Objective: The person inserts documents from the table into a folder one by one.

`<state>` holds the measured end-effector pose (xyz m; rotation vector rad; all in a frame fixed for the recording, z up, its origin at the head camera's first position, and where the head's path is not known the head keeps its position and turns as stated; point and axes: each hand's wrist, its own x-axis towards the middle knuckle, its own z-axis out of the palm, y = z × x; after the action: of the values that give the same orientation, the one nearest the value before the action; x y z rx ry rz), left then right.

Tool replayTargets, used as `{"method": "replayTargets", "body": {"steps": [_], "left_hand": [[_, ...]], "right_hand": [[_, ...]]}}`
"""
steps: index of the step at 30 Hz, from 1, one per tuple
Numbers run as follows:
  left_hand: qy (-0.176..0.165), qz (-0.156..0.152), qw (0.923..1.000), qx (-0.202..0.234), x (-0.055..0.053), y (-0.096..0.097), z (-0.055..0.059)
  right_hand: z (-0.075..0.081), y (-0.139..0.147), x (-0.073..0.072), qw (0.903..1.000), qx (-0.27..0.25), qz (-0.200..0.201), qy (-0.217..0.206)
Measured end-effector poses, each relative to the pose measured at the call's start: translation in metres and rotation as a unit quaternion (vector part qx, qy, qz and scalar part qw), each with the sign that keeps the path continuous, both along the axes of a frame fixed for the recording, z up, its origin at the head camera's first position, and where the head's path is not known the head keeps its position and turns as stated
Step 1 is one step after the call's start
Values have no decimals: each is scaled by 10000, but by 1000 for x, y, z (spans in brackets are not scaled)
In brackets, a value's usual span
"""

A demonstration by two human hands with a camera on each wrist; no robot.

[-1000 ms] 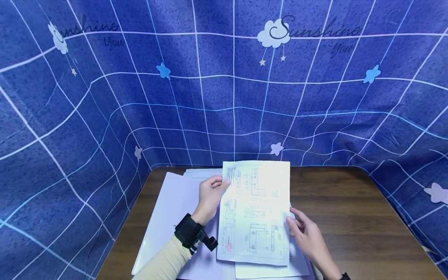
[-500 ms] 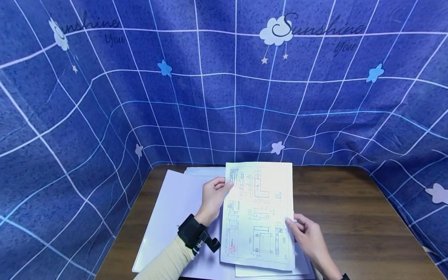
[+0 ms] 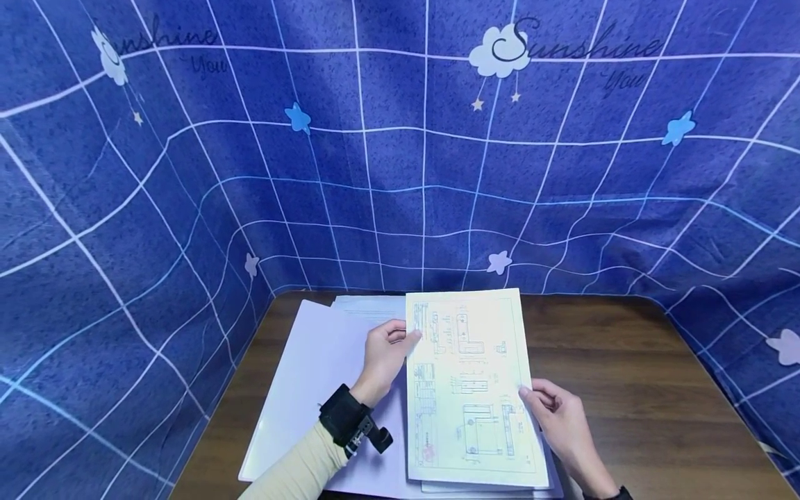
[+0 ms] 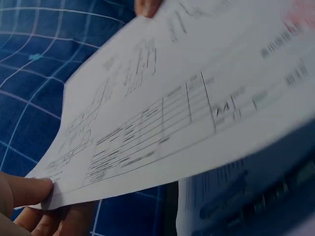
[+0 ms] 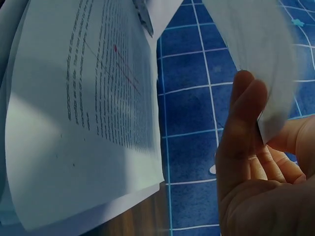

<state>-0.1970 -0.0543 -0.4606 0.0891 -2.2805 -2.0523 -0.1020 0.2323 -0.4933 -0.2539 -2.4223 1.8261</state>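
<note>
A white sheet of paper (image 3: pixel 469 389) printed with technical line drawings and a red stamp is held up above an open pale folder (image 3: pixel 306 389). At its left edge, near the upper part, my left hand (image 3: pixel 387 354) pinches it between thumb and fingers. My right hand (image 3: pixel 562 417) pinches the right edge lower down. In the left wrist view, a printed table and "A4" show on the sheet (image 4: pixel 147 128). The right wrist view shows the back of the raised sheet (image 5: pixel 270 54) between thumb and fingers, with a text-covered page (image 5: pixel 98 98) lying below.
More papers (image 3: pixel 365 304) stick out behind the folder's top edge. The brown wooden table (image 3: pixel 625 375) extends to the right. A blue gridded curtain (image 3: pixel 400 160) hangs around the table's back and sides.
The sheet has shifted right, its lower end swinging out furthest so it now stands slightly slanted. Both hands have moved a little right with it, and the head view has shifted slightly.
</note>
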Motion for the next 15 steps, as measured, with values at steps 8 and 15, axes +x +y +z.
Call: {"method": "replayTargets", "body": {"steps": [8,15], "left_hand": [[967,-656,9740,-1943,12,-6,-9],[1018,-1156,9165,-3692,34,-13,-9]], "right_hand": [[-4,13,-3,9996,233,-149,-50],[-2,25,-6,9992,188,-184,-286]]}}
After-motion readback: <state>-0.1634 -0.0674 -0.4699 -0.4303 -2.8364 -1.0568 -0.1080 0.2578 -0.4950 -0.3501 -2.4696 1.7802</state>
